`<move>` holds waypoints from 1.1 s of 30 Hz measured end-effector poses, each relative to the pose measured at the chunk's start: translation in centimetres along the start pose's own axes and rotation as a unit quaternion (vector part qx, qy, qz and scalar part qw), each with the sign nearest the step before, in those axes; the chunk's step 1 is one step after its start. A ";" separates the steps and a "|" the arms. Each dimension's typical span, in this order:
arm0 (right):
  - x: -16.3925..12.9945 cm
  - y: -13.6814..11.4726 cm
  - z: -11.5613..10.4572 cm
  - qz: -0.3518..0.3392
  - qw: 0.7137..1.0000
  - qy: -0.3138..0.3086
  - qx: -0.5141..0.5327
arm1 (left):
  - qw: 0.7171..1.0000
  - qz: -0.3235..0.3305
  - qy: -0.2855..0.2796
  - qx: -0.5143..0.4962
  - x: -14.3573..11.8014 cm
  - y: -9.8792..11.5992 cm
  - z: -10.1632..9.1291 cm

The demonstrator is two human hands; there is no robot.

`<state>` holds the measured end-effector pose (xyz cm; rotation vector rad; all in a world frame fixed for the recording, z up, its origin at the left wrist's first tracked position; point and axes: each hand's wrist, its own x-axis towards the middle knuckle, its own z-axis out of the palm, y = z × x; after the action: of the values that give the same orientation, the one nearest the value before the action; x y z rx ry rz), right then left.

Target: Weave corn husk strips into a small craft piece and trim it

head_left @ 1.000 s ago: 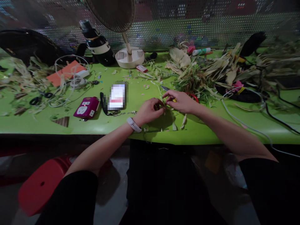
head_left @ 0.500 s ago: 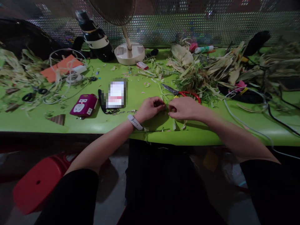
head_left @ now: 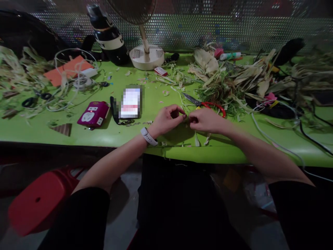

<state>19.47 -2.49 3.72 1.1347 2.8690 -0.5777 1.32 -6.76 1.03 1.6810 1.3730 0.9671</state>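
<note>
My left hand [head_left: 169, 118], with a pale band on the wrist, is closed in a pinch of thumb and forefinger above the green table [head_left: 145, 139]. Close beside it on the right, my right hand [head_left: 205, 120] has its fingers curled together. Whatever sits between the fingertips is too small to make out. Red-handled scissors [head_left: 194, 100] lie just beyond my right hand. Thin pale green strips [head_left: 183, 100] lie behind the fingertips, and a few pale shreds [head_left: 197, 140] are under my right hand.
A heap of dried husks and green grass [head_left: 223, 83] covers the back right. On the left are a phone [head_left: 130, 102], a purple power socket [head_left: 93, 114], black-handled scissors [head_left: 36, 98] and an orange card [head_left: 68, 70]. A fan base [head_left: 147, 59] and black bottle [head_left: 111, 43] stand behind.
My left thumb and forefinger now form a wider loop, with their tips still together. Both hands stay close to each other, and the view has shifted slightly.
</note>
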 end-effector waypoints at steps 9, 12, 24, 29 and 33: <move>0.0 0.7 -0.8 0.019 0.990 -0.007 0.143 | 0.989 -0.034 -0.141 0.014 -0.6 0.0 -0.4; 0.0 0.8 -0.9 0.018 0.989 -0.003 0.149 | 0.992 -0.022 -0.121 -0.012 -0.6 -0.2 -0.2; -0.2 0.3 -0.7 -0.021 0.971 0.008 0.240 | 0.911 -0.275 -0.229 -0.207 0.1 1.2 -1.2; -0.4 0.9 -1.4 -0.039 0.976 0.020 0.215 | 0.915 -0.288 -0.208 -0.191 -0.1 1.6 -1.1; -0.3 2.5 -1.9 -0.098 0.986 0.071 0.111 | 0.927 -0.271 -0.202 -0.164 -0.4 1.8 -0.8</move>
<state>21.55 -0.39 4.72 0.9548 3.1275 -0.8784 1.31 -7.36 2.93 1.0797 1.2145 0.4611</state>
